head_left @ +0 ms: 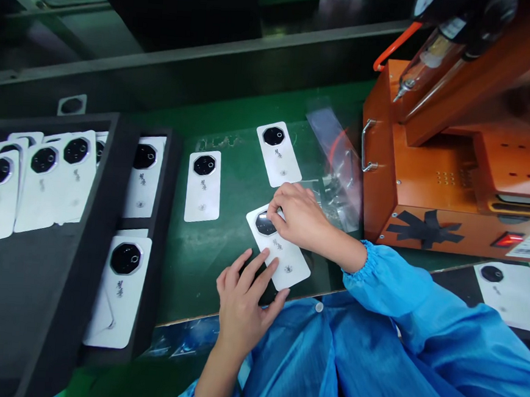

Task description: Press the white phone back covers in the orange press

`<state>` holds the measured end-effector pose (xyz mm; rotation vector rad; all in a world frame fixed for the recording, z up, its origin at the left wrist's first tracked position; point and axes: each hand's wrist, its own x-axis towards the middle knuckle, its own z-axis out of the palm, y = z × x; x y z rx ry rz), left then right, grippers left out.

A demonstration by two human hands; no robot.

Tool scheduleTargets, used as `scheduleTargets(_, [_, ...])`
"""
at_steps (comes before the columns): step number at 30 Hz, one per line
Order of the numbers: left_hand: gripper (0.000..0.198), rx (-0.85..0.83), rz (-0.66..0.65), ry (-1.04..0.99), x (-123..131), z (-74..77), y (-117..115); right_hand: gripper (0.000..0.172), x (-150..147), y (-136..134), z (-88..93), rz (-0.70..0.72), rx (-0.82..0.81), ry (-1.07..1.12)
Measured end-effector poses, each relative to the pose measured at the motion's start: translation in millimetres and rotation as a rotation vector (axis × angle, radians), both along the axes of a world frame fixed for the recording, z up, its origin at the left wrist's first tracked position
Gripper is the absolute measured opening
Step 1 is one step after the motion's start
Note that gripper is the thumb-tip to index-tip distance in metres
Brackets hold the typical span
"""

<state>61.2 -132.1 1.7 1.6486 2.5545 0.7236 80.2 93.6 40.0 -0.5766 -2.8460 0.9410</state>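
Observation:
A white panel with a black octagonal camera area (287, 267) lies tilted on the green work surface (185, 284) near its front edge. My right hand (298, 213) is over the panel's top end, its fingers pinched together at the black area; whatever they hold is hidden. My left hand (245, 301) has its fingers spread, with the fingertips touching the left and lower edges of the same panel. Just beyond my right hand lies a second such panel (286, 163), and a third panel (203, 200) lies apart to the left.
Black trays (61, 311) at the left hold several similar panels (76, 190). Clear plastic film (341, 162) lies beside an orange machine (380, 165) at the right, below a hanging syringe (422, 64). Another panel (514, 300) lies at the far right on a dark surface.

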Motion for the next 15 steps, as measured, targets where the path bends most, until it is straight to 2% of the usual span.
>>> scheduleTargets(15, [0.048,-0.010,-0.011,0.000,-0.6,0.1,-0.9,0.018,1.4,-1.1,-6.3,-0.023,0.107,0.017])
